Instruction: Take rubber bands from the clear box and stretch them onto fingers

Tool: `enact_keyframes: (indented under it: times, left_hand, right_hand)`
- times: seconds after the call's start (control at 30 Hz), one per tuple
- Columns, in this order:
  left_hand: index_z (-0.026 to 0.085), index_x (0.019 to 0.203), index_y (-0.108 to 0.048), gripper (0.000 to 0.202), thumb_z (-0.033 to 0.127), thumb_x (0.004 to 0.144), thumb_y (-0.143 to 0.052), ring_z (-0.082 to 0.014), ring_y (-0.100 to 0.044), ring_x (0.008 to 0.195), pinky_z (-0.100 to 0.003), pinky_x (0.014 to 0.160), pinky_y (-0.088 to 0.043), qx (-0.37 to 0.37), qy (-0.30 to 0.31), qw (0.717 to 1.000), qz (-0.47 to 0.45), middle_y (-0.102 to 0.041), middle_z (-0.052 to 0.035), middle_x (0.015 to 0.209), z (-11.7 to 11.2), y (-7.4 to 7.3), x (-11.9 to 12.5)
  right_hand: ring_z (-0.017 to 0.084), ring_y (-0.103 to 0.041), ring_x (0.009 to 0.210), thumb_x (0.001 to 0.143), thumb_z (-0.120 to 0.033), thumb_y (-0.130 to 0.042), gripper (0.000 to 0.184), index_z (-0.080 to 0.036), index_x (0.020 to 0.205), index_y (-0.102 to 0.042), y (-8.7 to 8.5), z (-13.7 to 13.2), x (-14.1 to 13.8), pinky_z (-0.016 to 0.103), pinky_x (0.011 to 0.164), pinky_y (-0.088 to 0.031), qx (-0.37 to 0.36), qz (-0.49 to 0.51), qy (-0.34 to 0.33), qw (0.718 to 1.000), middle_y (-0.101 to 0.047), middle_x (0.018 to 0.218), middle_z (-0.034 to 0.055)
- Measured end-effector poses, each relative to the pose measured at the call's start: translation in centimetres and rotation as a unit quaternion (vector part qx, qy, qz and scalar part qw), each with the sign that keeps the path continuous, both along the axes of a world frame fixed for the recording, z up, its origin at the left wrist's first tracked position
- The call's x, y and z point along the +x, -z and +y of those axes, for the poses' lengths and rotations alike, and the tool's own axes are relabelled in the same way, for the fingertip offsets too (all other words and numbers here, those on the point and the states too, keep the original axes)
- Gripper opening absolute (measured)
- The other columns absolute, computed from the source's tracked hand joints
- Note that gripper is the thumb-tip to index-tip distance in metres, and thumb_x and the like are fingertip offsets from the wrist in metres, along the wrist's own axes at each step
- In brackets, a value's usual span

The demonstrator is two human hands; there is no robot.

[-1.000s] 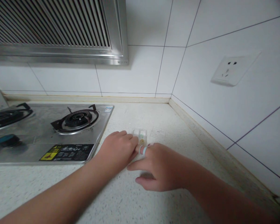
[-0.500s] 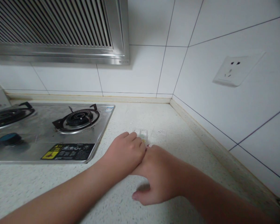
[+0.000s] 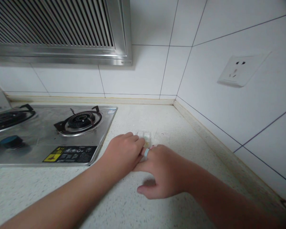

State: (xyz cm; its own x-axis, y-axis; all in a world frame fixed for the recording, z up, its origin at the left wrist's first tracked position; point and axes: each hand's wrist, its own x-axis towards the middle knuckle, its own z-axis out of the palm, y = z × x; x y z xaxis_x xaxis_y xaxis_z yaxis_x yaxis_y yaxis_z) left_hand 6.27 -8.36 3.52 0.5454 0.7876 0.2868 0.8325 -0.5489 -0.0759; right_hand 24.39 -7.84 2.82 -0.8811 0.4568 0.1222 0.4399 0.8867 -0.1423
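The small clear box (image 3: 145, 136) lies on the speckled desk (image 3: 133, 203), just right of the stove (image 3: 50, 136) and level with its front half. The left hand (image 3: 122, 154) rests right of the stove's front corner. Its fingers are curled at the box's near edge and touch a pale blue ring (image 3: 146, 153) worn on the right hand (image 3: 165, 173). I cannot tell whether its grip pinches the ring. The right hand, farther right of the stove, has its grip wide and holds nothing.

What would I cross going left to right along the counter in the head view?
Blue stove knob → gas burner → left hand → right hand → wall socket.
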Motion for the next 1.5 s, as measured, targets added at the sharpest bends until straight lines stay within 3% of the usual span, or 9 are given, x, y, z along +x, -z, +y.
enact_keyframes:
  times: [0.27, 0.4, 0.53, 0.63, 0.73, 0.83, 0.97, 1.2, 1.5]
  left_hand:
    - [0.017, 0.081, -0.069, 0.009, 0.017, 0.088, -0.064, -0.0292, -0.066, 0.076, -0.042, 0.066, -0.052, -0.032, 0.013, 0.999, 0.042, -0.071, -0.0069, 0.077, 0.1, 0.1, 0.3]
    - [0.016, 0.081, -0.068, 0.011, 0.013, 0.09, -0.063, -0.0287, -0.065, 0.078, -0.041, 0.067, -0.052, -0.009, 0.044, 0.997, 0.056, -0.07, -0.0078, 0.079, 0.2, 0.4, 0.6]
    - [0.016, 0.08, -0.066, 0.011, 0.013, 0.091, -0.063, -0.0279, -0.064, 0.079, -0.041, 0.067, -0.051, 0.007, 0.059, 0.997, 0.052, -0.069, -0.0068, 0.079, 0.1, 0.3, 0.7]
    - [0.017, 0.082, -0.065, 0.009, 0.016, 0.091, -0.063, -0.0282, -0.061, 0.082, -0.04, 0.068, -0.051, 0.008, 0.032, 0.999, 0.009, -0.068, -0.0067, 0.084, 0.2, 0.3, 0.5]
    - [0.016, 0.094, -0.065, 0.005, 0.019, 0.091, -0.061, -0.0281, -0.06, 0.089, -0.041, 0.075, -0.052, 0.006, -0.009, 0.999, -0.047, -0.067, -0.0076, 0.092, 0.8, 0.6, 0.0]
    - [0.014, 0.109, -0.063, 0.018, 0.023, 0.095, -0.058, -0.0278, -0.058, 0.099, -0.042, 0.087, -0.05, 0.013, -0.028, 0.994, -0.102, -0.065, -0.0098, 0.103, 1.8, 1.4, -0.9]
    - [0.016, 0.115, -0.064, 0.025, 0.029, 0.095, -0.061, -0.0274, -0.056, 0.105, -0.044, 0.094, -0.047, -0.012, 0.018, 0.995, -0.102, -0.062, -0.01, 0.109, 3.0, 2.3, -2.0]
    - [0.019, 0.117, -0.067, 0.025, 0.03, 0.095, -0.064, -0.0248, -0.055, 0.1, -0.04, 0.091, -0.047, -0.032, 0.077, 0.992, -0.094, -0.058, -0.0088, 0.107, 3.4, 2.6, -2.3]
    - [0.022, 0.102, -0.073, 0.027, 0.004, 0.089, -0.059, -0.023, -0.053, 0.098, -0.036, 0.086, -0.044, -0.032, 0.101, 0.991, -0.087, -0.06, -0.0062, 0.101, 3.9, 2.5, -3.3]
  right_hand:
    - [0.024, -0.062, 0.071, 0.079, -0.057, -0.066, 0.039, -0.02, 0.089, -0.075, 0.4, -0.1, -0.3, 0.035, 0.065, -0.038, 0.029, -0.016, 0.005, 0.999, -0.071, 0.075, 0.0082]
    - [0.025, -0.064, 0.072, 0.078, -0.055, -0.067, 0.037, -0.02, 0.084, -0.075, 0.4, -0.3, -0.4, 0.036, 0.065, -0.039, 0.016, -0.021, 0.002, 1.0, -0.073, 0.076, 0.0084]
    - [0.025, -0.065, 0.075, 0.079, -0.054, -0.068, 0.036, -0.021, 0.091, -0.076, 0.4, -0.3, -0.4, 0.035, 0.066, -0.04, 0.012, -0.017, -0.008, 1.0, -0.075, 0.081, 0.007]
    - [0.026, -0.065, 0.076, 0.082, -0.053, -0.065, 0.034, -0.022, 0.093, -0.076, 0.0, 0.1, 0.0, 0.038, 0.069, -0.041, 0.046, -0.023, -0.006, 0.999, -0.074, 0.081, 0.0071]
    - [0.025, -0.065, 0.081, 0.085, -0.05, -0.064, 0.031, -0.023, 0.095, -0.075, -0.7, 0.8, 0.8, 0.039, 0.074, -0.042, 0.076, -0.004, 0.005, 0.997, -0.074, 0.101, 0.0083]
    - [0.022, -0.066, 0.081, 0.089, -0.04, -0.062, 0.026, -0.022, 0.106, -0.072, -1.3, 1.7, 2.0, 0.039, 0.077, -0.044, 0.11, 0.036, 0.038, 0.993, -0.069, 0.124, 0.0063]
    - [0.022, -0.068, 0.089, 0.096, -0.029, -0.054, 0.025, -0.02, 0.113, -0.071, -1.2, 3.2, 3.5, 0.035, 0.081, -0.045, 0.131, 0.09, 0.107, 0.981, -0.074, 0.111, 0.007]
    - [0.019, -0.07, 0.087, 0.094, -0.027, -0.056, 0.022, -0.022, 0.109, -0.072, 0.1, 5.0, 4.3, 0.032, 0.08, -0.046, 0.103, 0.143, 0.182, 0.967, -0.076, 0.105, 0.0021]
    - [0.016, -0.068, 0.08, 0.094, -0.027, -0.057, 0.02, -0.023, 0.105, -0.073, 0.4, 5.5, 4.3, 0.029, 0.076, -0.046, 0.054, 0.134, 0.2, 0.969, -0.075, 0.098, 0.0006]
